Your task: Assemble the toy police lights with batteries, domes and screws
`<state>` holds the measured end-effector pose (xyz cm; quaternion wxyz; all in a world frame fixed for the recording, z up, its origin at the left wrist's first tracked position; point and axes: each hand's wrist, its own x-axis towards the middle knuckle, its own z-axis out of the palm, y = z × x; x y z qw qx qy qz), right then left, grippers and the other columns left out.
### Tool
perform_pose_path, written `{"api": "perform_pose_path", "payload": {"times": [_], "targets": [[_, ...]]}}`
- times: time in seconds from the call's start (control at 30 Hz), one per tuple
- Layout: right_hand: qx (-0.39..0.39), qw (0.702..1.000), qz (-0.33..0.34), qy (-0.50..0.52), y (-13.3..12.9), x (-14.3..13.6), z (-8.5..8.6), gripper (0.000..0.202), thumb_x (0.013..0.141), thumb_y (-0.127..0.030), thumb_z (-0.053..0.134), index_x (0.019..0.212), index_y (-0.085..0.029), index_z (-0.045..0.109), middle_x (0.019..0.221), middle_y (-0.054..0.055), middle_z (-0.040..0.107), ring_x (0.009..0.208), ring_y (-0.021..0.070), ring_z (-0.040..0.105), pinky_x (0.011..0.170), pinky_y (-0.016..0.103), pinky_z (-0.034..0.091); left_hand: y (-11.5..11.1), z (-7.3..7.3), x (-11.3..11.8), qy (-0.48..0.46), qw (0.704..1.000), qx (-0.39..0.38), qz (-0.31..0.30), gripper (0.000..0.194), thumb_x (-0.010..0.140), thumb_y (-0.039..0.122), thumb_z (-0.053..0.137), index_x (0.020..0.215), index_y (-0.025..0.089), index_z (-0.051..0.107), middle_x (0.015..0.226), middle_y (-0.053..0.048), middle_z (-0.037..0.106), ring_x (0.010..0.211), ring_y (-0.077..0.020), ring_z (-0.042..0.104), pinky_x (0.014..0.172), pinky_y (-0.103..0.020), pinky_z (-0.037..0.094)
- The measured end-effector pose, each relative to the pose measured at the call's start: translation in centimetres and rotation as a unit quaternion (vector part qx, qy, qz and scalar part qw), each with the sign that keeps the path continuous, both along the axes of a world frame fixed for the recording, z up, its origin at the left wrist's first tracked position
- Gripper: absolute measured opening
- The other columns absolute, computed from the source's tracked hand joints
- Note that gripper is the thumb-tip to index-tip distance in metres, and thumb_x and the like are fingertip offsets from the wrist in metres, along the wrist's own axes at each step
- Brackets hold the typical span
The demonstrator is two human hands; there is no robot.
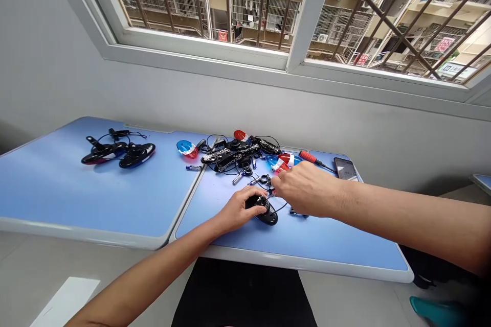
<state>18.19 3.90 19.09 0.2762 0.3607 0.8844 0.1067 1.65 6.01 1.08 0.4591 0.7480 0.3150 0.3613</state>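
Observation:
My left hand [245, 208] is wrapped round a black oval device [270, 216] on the near part of the blue table. Just to its right, my right hand [301, 187] is closed, its fingertips at a thin cable beside the device; what they pinch is too small to make out. A black ring part [264, 179] and a small silver and blue piece [238, 178] lie behind my hands. Red and blue clear covers [278, 162] rest just beyond my right hand. Under my right wrist, a small black part [298, 212] is partly hidden.
A pile of black oval parts and cables [238, 156] lies at the back. Two assembled black devices [137, 155] sit on the left table [95, 194]. A red-handled tool [307, 157] and a phone [346, 169] are at the back right. A wall and barred window stand behind.

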Motion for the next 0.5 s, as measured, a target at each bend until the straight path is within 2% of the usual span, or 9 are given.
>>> {"api": "perform_pose_path", "payload": {"times": [0.13, 0.27, 0.4, 0.5], "targets": [[-0.003, 1.0, -0.011, 0.004, -0.1, 0.2, -0.3, 0.015, 0.085, -0.011, 0.053, 0.096, -0.014, 0.062, 0.067, 0.007, 0.065, 0.061, 0.0197, 0.062, 0.052, 0.027, 0.025, 0.1, -0.5, 0.2, -0.03, 0.999, 0.028, -0.013, 0.017, 0.086, 0.027, 0.064, 0.1, 0.019, 0.07, 0.107, -0.008, 0.07, 0.105, -0.0243, 0.06, 0.099, -0.039, 0.045], [-0.002, 1.0, 0.003, 0.019, -0.5, 0.5, -0.5, 0.011, 0.088, -0.015, 0.053, 0.095, -0.015, 0.061, 0.068, 0.006, 0.065, 0.06, 0.0194, 0.061, 0.052, 0.028, 0.024, 0.1, -0.1, -0.2, -0.003, 0.998, 0.051, -0.049, 0.02, 0.09, 0.027, 0.061, 0.106, 0.02, 0.071, 0.114, -0.009, 0.069, 0.113, -0.0251, 0.057, 0.103, -0.04, 0.042], [0.014, 0.998, 0.052, 0.019, -0.9, 0.7, -0.6, 0.017, 0.085, -0.007, 0.051, 0.099, -0.014, 0.058, 0.073, 0.005, 0.065, 0.057, 0.017, 0.058, 0.051, 0.028, 0.022, 0.0, 0.8, -0.9, 0.048, 0.995, 0.034, -0.081, 0.035, 0.087, 0.03, 0.067, 0.121, 0.022, 0.065, 0.127, -0.009, 0.063, 0.121, -0.0266, 0.051, 0.107, -0.041, 0.039], [0.014, 0.994, 0.111, -0.007, -1.1, 0.6, -0.6, 0.022, 0.087, -0.004, 0.045, 0.103, -0.013, 0.058, 0.077, 0.007, 0.065, 0.059, 0.0165, 0.058, 0.051, 0.028, 0.023, 0.0, 1.1, -0.9, 0.05, 0.995, 0.022, -0.085, 0.03, 0.086, 0.029, 0.068, 0.115, 0.02, 0.067, 0.123, -0.009, 0.064, 0.116, -0.0259, 0.054, 0.103, -0.039, 0.041]]}}
